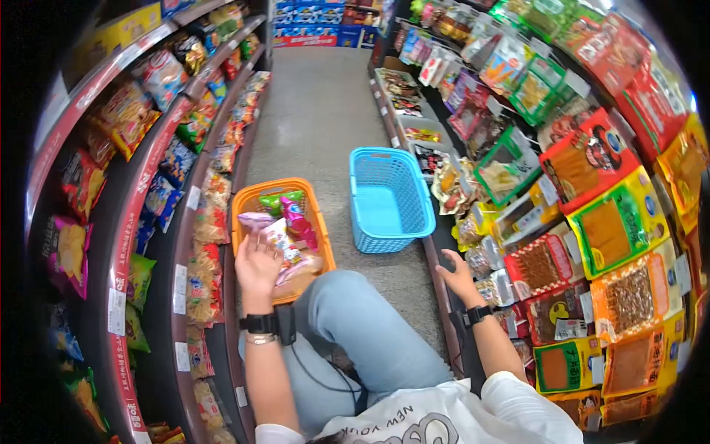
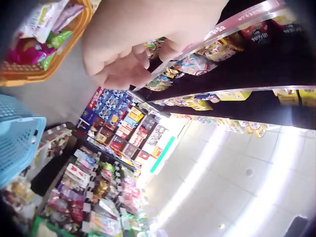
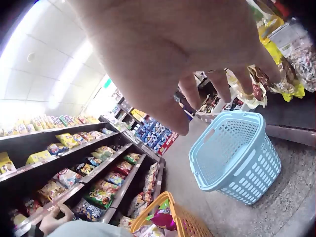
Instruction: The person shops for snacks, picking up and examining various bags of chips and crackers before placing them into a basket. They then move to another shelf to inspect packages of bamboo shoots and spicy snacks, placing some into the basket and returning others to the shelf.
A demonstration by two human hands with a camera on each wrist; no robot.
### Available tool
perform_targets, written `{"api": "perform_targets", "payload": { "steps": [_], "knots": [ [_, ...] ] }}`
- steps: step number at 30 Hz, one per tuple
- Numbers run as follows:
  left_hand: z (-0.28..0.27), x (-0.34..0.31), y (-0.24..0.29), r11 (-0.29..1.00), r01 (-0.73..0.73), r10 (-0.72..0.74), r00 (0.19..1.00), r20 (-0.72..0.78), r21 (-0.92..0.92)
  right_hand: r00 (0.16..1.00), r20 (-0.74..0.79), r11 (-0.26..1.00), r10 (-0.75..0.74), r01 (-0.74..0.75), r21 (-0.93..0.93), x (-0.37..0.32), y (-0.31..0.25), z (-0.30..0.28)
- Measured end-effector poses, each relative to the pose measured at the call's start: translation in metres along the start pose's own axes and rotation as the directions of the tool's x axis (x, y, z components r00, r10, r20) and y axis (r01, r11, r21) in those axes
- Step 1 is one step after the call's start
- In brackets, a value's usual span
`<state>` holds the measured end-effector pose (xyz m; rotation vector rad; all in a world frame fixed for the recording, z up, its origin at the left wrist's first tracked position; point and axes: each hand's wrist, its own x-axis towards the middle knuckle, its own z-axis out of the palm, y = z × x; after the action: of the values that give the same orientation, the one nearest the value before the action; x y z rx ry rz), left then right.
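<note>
In the head view my left hand (image 1: 259,265) overlaps the near left part of an orange basket (image 1: 316,203), its fingers loosely bent around nothing. Inside that basket lie several snack packets: a green one (image 1: 281,201), a magenta one (image 1: 297,222) and a white printed one (image 1: 279,235). My right hand (image 1: 457,277) hangs beside the right shelf, close to small clear packets (image 1: 484,257). Its fingers are relaxed and apart, and the palm holds nothing in the right wrist view. Beyond it on the floor stands a light blue basket (image 1: 392,235) with nothing inside.
Shelves of bagged snacks (image 1: 129,115) line the left side. On the right, flat packets (image 1: 617,226) hang in rows above a low ledge (image 1: 441,296). The grey aisle floor (image 1: 314,111) runs between them to stacked blue boxes (image 1: 307,16). My bent knee (image 1: 344,292) rises near the orange basket.
</note>
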<state>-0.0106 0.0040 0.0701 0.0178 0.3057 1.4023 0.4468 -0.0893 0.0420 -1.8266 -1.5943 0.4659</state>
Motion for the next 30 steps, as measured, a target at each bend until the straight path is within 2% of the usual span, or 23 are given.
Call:
{"api": "perform_targets", "payload": {
  "steps": [2,6,10,12,14,17,20,21,24,30],
  "knots": [
    [-0.02,-0.002,-0.005,0.999,0.009,-0.01,1.0,-0.026,-0.039,0.979,0.058,0.96,0.194,-0.202,0.193,0.006,0.002,-0.012],
    [0.012,-0.005,-0.015,0.999,-0.046,0.046,0.999,-0.001,0.002,0.995,0.019,0.915,0.095,-0.095,0.392,0.027,0.022,-0.016],
    [0.045,0.008,-0.031,0.992,-0.016,0.004,0.995,0.095,0.125,0.989,-0.016,0.909,0.149,-0.131,0.396,0.035,0.016,-0.034],
    [0.064,0.014,-0.043,0.985,0.004,-0.016,0.997,0.071,0.173,0.981,-0.141,0.936,0.131,-0.075,0.345,0.038,0.025,-0.046],
    [0.076,0.024,-0.057,0.979,0.025,-0.039,0.997,0.066,0.202,0.962,-0.2,0.919,0.187,-0.1,0.38,0.037,0.03,-0.063],
    [0.097,0.043,-0.086,0.963,0.043,-0.058,0.997,0.046,0.265,0.93,-0.315,0.903,0.192,-0.041,0.428,0.037,0.068,-0.076],
    [0.117,0.064,-0.116,0.931,0.066,-0.087,0.995,0.041,0.358,0.907,-0.324,0.856,0.27,-0.073,0.512,0.026,0.081,-0.096],
    [0.121,0.072,-0.125,0.922,0.079,-0.096,0.995,0.024,0.379,0.908,-0.34,0.842,0.245,-0.025,0.539,0.021,0.078,-0.106],
    [0.128,0.096,-0.149,0.889,0.118,-0.119,0.993,-0.026,0.442,0.902,-0.31,0.837,0.3,-0.093,0.539,0.012,0.078,-0.129],
    [0.098,0.165,-0.18,0.81,0.267,-0.231,0.964,-0.135,0.521,0.885,-0.317,0.821,0.34,-0.115,0.56,0.01,0.065,-0.148]
  ]
}}
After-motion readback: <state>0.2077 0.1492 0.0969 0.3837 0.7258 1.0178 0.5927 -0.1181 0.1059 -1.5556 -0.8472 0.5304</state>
